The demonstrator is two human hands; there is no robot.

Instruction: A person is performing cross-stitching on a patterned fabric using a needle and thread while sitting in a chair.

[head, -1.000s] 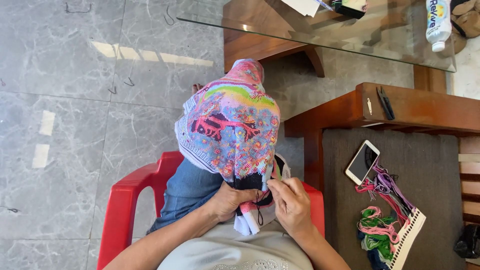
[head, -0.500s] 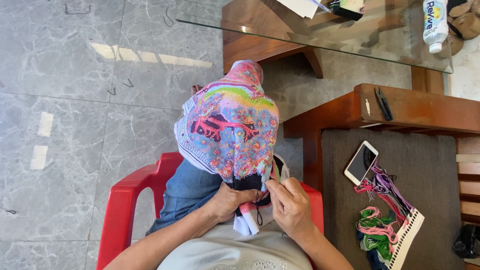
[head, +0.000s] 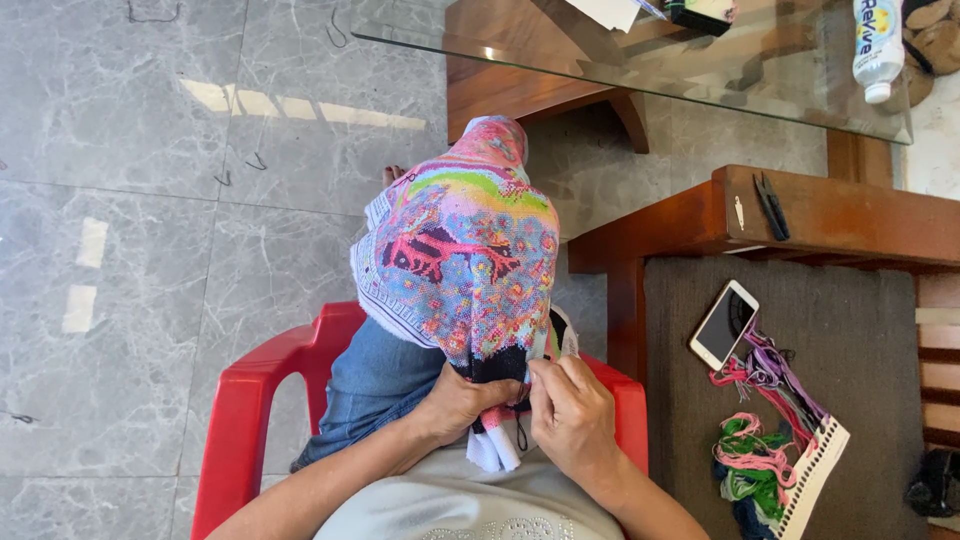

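Grey marble floor tiles (head: 150, 230) fill the left and far part of the view, and a person sits over them in a red plastic chair (head: 250, 400), blue jeans (head: 380, 375) covering the lap. Draped over the raised knees lies a large cross-stitch cloth (head: 460, 250) — densely worked in pink, blue, green and orange, with a dark animal shape near its middle and a black band along its near edge.

Both hands meet at that near edge. The left hand (head: 462, 402) is closed around the bunched cloth from below, thumb on top, gripping the black band and the white unworked fabric that hangs beneath it. The right hand (head: 577, 420) sits just beside it, touching the cloth, its fingertips pinched together at the edge of the stitching; whatever it pinches is too small to make out. A thin dark thread dangles just below the two hands.

To the right stands a wooden seat with a brown cushion (head: 800, 330). On the cushion lies a white phone (head: 724, 324), screen up, and nearer to the person a tangle of embroidery threads (head: 765, 420) — purple, pink and green — beside a white strip-shaped thread organiser (head: 812, 478). Small black snips (head: 772, 205) rest on the wooden armrest. At the far side a glass tabletop (head: 640, 60) on a wooden base carries a plastic bottle (head: 878, 45).
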